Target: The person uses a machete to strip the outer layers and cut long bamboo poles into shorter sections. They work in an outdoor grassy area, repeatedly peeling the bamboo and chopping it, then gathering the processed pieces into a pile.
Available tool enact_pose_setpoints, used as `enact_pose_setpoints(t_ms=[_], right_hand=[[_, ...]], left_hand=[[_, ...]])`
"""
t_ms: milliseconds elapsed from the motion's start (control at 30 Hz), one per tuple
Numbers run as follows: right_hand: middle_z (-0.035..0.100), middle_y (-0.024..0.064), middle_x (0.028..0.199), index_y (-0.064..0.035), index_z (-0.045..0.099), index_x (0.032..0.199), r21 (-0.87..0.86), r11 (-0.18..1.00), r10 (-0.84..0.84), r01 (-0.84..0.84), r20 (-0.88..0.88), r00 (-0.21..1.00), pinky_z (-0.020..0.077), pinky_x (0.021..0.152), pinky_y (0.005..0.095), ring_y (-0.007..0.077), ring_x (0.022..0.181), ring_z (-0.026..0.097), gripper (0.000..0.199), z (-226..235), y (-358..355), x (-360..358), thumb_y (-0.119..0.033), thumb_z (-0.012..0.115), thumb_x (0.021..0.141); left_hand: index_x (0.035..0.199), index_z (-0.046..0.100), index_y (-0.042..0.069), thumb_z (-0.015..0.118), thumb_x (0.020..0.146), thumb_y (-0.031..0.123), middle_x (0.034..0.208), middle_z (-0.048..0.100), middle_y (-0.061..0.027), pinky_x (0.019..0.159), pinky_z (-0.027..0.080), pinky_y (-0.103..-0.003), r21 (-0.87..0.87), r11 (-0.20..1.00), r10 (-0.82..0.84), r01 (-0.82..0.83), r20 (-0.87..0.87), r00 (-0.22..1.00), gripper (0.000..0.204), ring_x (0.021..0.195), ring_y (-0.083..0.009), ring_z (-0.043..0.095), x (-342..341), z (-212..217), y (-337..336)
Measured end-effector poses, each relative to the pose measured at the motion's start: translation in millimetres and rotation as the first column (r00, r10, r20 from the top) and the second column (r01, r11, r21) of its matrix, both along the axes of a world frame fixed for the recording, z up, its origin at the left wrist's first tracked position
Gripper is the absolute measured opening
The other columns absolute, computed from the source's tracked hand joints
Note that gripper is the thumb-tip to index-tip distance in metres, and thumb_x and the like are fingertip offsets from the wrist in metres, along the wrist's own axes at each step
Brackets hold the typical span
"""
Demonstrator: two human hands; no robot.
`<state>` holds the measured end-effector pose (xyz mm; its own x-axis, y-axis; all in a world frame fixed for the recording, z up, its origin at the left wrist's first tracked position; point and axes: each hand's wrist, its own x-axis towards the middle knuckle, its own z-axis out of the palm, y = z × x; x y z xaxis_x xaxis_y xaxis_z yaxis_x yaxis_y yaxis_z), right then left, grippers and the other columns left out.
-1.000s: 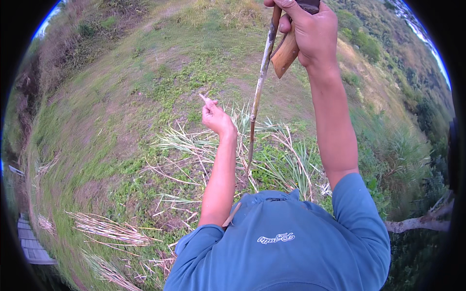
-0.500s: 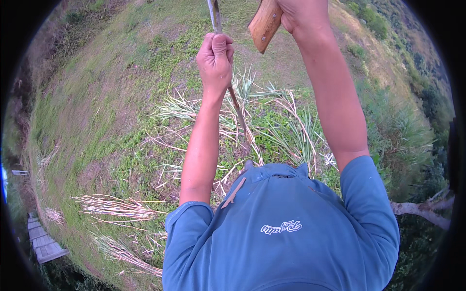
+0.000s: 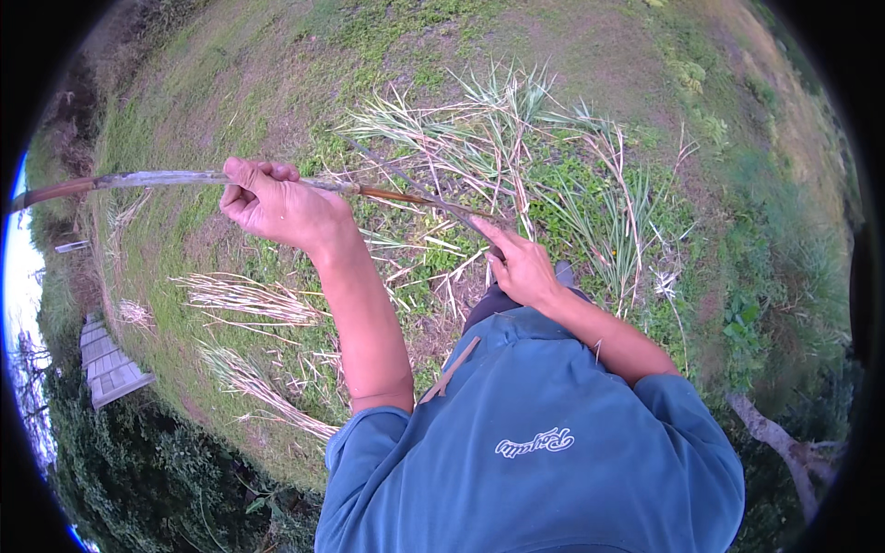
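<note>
My left hand [image 3: 286, 207] is closed around a long, jointed cane-like stalk [image 3: 157, 180], held nearly level out to the left. Past my fist, the stalk's thinner brown end runs right toward my other hand. At the middle right, my right hand [image 3: 521, 267] grips a long-bladed knife, its index finger stretched along it. The narrow dark blade [image 3: 392, 169] points up and left and crosses the stalk's thin end; whether it bites in cannot be seen. The knife's handle is hidden in my palm.
Bundles of pale cut stalks [image 3: 249, 300] lie on the grass at left, with another bundle [image 3: 263, 392] nearer. Green leafy tops [image 3: 498, 124] are strewn ahead. A grey slatted platform [image 3: 106, 359] stands far left, a bare branch [image 3: 784, 442] lower right. A dry strip [image 3: 449, 369] rests on my shirt.
Both hands have come down from high in front. The stalk has swung from upright to nearly level, pointing left. My right hand has brought the wooden-handled knife down beside the stalk's thin end.
</note>
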<state>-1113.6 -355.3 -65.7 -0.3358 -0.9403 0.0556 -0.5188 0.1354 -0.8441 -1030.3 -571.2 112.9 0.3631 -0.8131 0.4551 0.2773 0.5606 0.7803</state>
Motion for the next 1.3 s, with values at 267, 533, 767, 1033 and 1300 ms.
enact_pose_setpoints(t_ms=[267,533,767,1033,1300], right_hand=[[0.058,0.0253,0.09,-0.0324,0.026,0.15,-0.014,0.94,0.338,-0.34,-0.067,0.939,0.0537,0.056,0.0494,0.0396,0.058,0.06,0.07,-67,52,-12,-0.012,0.052,0.088],[0.06,0.0189,0.08,-0.0246,0.041,0.144,0.304,0.87,0.406,-0.388,0.006,0.914,0.0517,0.064,0.0497,0.0398,0.068,0.061,0.067,-124,84,-54,-0.009,0.057,0.082],[0.062,0.0199,0.085,-0.0302,0.042,0.143,0.223,0.872,0.429,-0.435,0.08,0.9,0.0532,0.067,0.0509,0.0404,0.068,0.062,0.065,-132,84,-43,-0.009,0.054,0.083],[0.057,0.0112,0.077,-0.0256,0.049,0.14,-0.141,0.778,0.622,-0.613,0.027,0.783,0.0518,0.058,0.0432,0.032,0.06,0.058,0.059,-36,90,-33,-0.009,0.06,0.084],[0.06,0.0162,0.08,-0.0268,0.044,0.143,0.279,0.763,0.597,-0.583,0.039,0.801,0.0513,0.066,0.0465,0.0366,0.067,0.06,0.064,-101,78,-38,-0.008,0.058,0.083]], left_hand=[[0.089,0.037,0.011,0.057,0.097,0.036,0.065,0.04,0.0017,0.047,0.028,-0.024,-0.019,0.928,0.372,-0.373,0.129,0.919,0.032,0.052,-0.0087,0.034,37,-2,76],[0.089,0.041,0.01,0.057,0.098,0.03,0.064,0.033,0.0027,0.046,0.023,-0.023,-0.056,0.909,0.416,-0.412,0.143,0.898,0.027,0.052,-0.0081,0.03,49,-10,135],[0.073,0.029,0.016,0.045,0.1,0.042,0.057,0.027,0.0048,0.042,0.016,-0.023,0.026,0.926,0.366,-0.378,0.189,0.911,0.041,0.047,-0.0069,0.022,62,-6,160],[0.061,0.023,0.019,0.042,0.097,0.039,0.046,0.018,0.0057,0.037,0.01,-0.023,0.122,0.984,0.109,-0.126,0.139,0.984,0.045,0.04,-0.0062,0.013,96,-6,197],[0.06,0.023,0.019,0.041,0.096,0.037,0.044,0.018,0.0058,0.038,0.009,-0.025,0.074,0.977,-0.209,0.202,0.104,0.972,0.045,0.04,-0.0062,0.01,135,-17,220]])
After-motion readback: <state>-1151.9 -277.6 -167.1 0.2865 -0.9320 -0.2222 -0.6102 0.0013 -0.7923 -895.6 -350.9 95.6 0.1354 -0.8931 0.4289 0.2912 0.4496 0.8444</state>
